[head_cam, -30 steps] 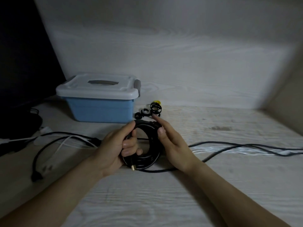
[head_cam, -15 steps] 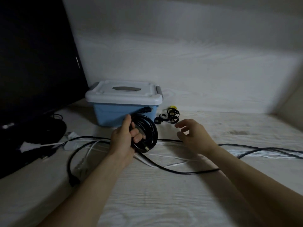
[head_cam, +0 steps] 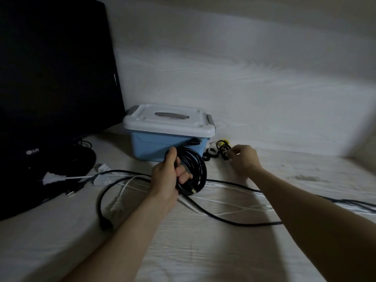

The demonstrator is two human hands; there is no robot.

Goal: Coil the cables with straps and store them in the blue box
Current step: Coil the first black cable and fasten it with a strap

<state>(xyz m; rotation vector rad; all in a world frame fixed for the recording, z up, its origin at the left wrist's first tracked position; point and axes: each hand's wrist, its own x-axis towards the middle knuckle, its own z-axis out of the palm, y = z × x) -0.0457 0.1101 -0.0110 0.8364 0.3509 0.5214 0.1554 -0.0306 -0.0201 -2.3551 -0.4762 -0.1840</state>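
Left hand: my left hand (head_cam: 169,176) is reaching forward at scene centre, thumb up, fingers curling round the coiled black cable (head_cam: 193,171) and holding it upright just above the table (head_cam: 203,251).
Right hand: my right hand (head_cam: 245,157) is stretching farther out and to the right, fingertips (head_cam: 231,153) pinching at the straps (head_cam: 222,149); I cannot tell whether one is actually gripped.
Blue box: the blue box (head_cam: 160,146) is sitting at the far side, just behind the coil, its white lid (head_cam: 168,121) closed; contents are hidden.
Coil position: the coil is resting in my left grip, between the box and my wrist, one plug end pointing down near my palm.
Straps position: the small black rings, one yellow among them, are lying just right of the box, touching my right fingertips.
Loose cables: a black cable (head_cam: 234,219) and a white cable (head_cam: 223,200) are trailing across the table beneath both forearms.
Monitor: a dark monitor (head_cam: 50,78) is standing at far left.
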